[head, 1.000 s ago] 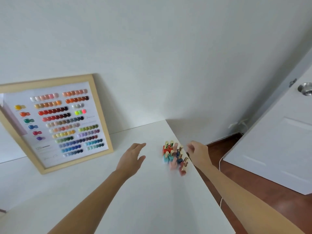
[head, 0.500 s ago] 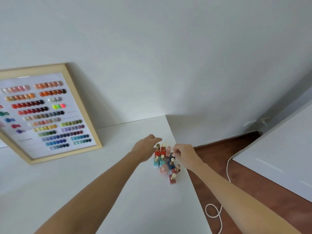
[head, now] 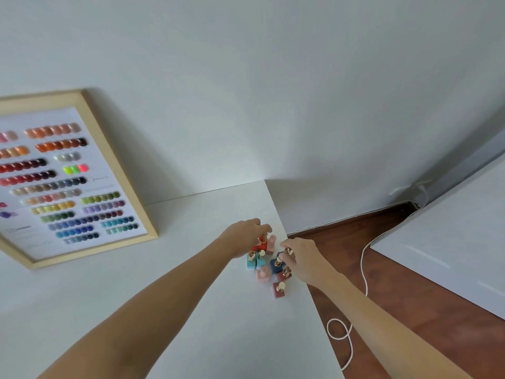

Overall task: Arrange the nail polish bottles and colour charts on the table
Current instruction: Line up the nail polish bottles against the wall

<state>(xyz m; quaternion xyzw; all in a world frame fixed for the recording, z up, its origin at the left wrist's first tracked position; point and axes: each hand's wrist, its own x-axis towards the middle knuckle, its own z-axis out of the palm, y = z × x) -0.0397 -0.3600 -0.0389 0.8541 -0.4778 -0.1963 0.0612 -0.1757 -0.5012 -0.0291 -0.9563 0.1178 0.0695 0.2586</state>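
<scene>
Now both hands reach over a small cluster of square nail polish bottles with gold caps (head: 269,262) standing near the far right corner of the white surface (head: 191,310). The left hand (head: 244,236) comes in from the left, its fingers (head: 263,228) curled down over the gold cap of a red bottle (head: 261,243) at the far side of the cluster; they seem to pinch it, though blur hides the contact. The right hand (head: 304,262) comes from the right edge, and its fingers (head: 287,246) pinch the cap of a dark blue bottle (head: 276,265). Between the two sets of fingers stands a pale pink bottle (head: 271,243), just beside the red one. Nearer the person than the left fingers sit two light blue bottles (head: 255,261), touching each other. Below the right fingers are another pink bottle (head: 263,274) and two dusky red bottles (head: 281,283), the nearest standing a little apart from the rest. Well to the left of the left fingers, a large colour chart in a light wooden frame (head: 68,181) leans against the white wall (head: 273,91), its lower edge on the surface, showing rows of painted swatches. To the right of the right fingers, beyond the surface edge, a white cord (head: 363,272) trails over the brown wooden floor (head: 396,283).
</scene>
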